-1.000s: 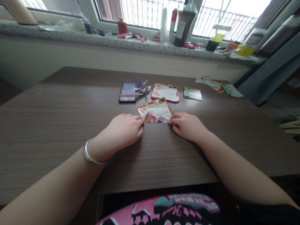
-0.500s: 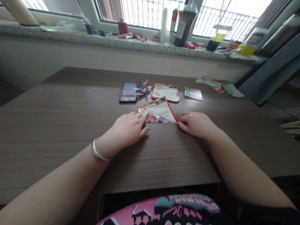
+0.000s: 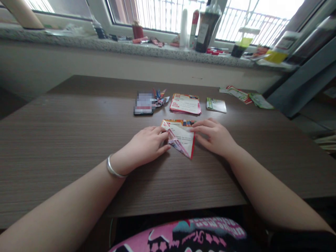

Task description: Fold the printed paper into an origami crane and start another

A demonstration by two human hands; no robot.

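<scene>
A printed paper sheet (image 3: 181, 138), folded into a triangle with red edges, lies on the brown wooden table (image 3: 65, 140) between my hands. My left hand (image 3: 145, 147), with a silver bracelet at the wrist, rests beside its left edge, fingertips pinching the paper's left corner. On the other side my right hand (image 3: 216, 136) lies flat, fingers stretched onto the top right edge of the paper.
Behind the paper lie a black phone (image 3: 144, 103), a folded paper crane (image 3: 160, 98), a stack of printed sheets (image 3: 186, 104), a green card stack (image 3: 216, 105) and loose leaflets (image 3: 240, 93). Bottles and clutter line the windowsill (image 3: 157, 47).
The folded sheet has been turned on the table, its point now aimed toward me. My right hand moved up to its top right edge; my left hand shifted slightly right.
</scene>
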